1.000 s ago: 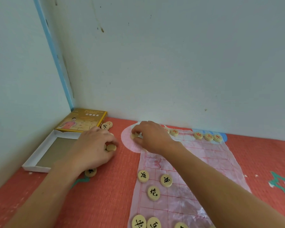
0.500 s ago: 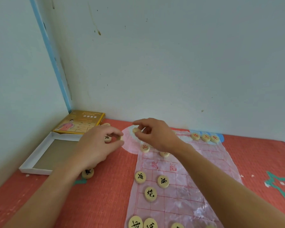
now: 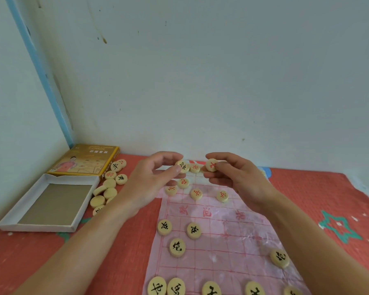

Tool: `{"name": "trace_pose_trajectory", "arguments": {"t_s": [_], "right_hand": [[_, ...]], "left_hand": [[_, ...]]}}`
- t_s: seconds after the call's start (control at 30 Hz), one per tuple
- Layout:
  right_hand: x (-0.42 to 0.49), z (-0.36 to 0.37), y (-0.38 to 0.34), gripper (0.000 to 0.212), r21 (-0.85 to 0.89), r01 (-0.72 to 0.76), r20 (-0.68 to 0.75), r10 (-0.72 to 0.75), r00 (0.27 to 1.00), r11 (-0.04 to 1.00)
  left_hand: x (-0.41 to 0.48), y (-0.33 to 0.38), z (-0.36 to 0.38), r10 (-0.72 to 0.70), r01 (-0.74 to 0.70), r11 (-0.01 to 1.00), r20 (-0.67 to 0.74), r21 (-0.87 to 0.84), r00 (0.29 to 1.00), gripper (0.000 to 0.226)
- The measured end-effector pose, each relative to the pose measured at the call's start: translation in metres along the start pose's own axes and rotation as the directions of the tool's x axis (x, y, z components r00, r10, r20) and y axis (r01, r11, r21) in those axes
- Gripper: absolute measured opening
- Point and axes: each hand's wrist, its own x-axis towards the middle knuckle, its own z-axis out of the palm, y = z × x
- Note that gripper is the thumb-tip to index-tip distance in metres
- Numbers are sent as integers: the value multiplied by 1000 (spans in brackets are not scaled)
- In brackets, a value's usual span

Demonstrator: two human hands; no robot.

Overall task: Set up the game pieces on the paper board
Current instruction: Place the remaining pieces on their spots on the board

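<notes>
I look into a corner of two pale walls (image 3: 222, 81), down onto a red mat (image 3: 119, 252) that carries everything. The paper board (image 3: 243, 235) lies on it, running from me toward the back wall.

A second ago my left hand (image 3: 151, 182) was down among the loose pieces and my right hand (image 3: 239, 179) was pressing at the board's far left corner. Now both are lifted over the far edge. The left pinches a black-lettered piece (image 3: 182, 166) between thumb and fingers, and the right pinches a red-lettered piece (image 3: 211, 165) the same way, both faces turned toward me. I judge this to be a reading pause: each piece is checked before it gets a place. The red one probably belongs on the far rows just below it. The black one likely has to travel back to my side.

Red pieces (image 3: 196, 193) already sit on the far rows, and black pieces (image 3: 176, 247) on the near half, with more along the bottom edge.

Left of the board the loose pieces (image 3: 107, 192) lie in a heap, several face down, so the job is only partly done. Beyond them are the white tray (image 3: 38, 227) and the yellow lid (image 3: 83, 159). My own forearms cross the board's edges, and the crinkled sheet could shift under a careless wrist.
</notes>
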Motion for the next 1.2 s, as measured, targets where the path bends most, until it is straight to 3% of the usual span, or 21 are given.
{"name": "trace_pose_trajectory", "arguments": {"t_s": [0.27, 0.4, 0.57, 0.77, 0.97, 1.2], "right_hand": [[-13, -16, 3, 25, 20, 14, -17, -14, 1000, 1000], [-16, -19, 2, 21, -68, 5, -37, -7, 999, 998], [-14, -26, -2, 19, -234, 8, -91, -30, 995, 972], [4, -46, -5, 10, -278, -19, -234, -49, 971, 960], [28, -58, -1, 11, -464, -115, -306, -37, 951, 879], [52, -55, 1, 12, -642, -182, -285, -11, 959, 744]], "left_hand": [[-3, -10, 14, 9, -8, 996, 15, -94, 1000, 25], [-3, -13, 14, 8, -5, 999, 59, -51, 998, 30], [-3, -16, 15, 68, -68, 997, -11, -26, 998, 27], [-5, -20, 15, 117, -117, 993, -38, 10, 992, 29], [-4, -22, 14, 127, -126, 991, -39, 43, 991, 30], [-4, -24, 14, 142, -139, 988, -32, 66, 989, 31]]}}
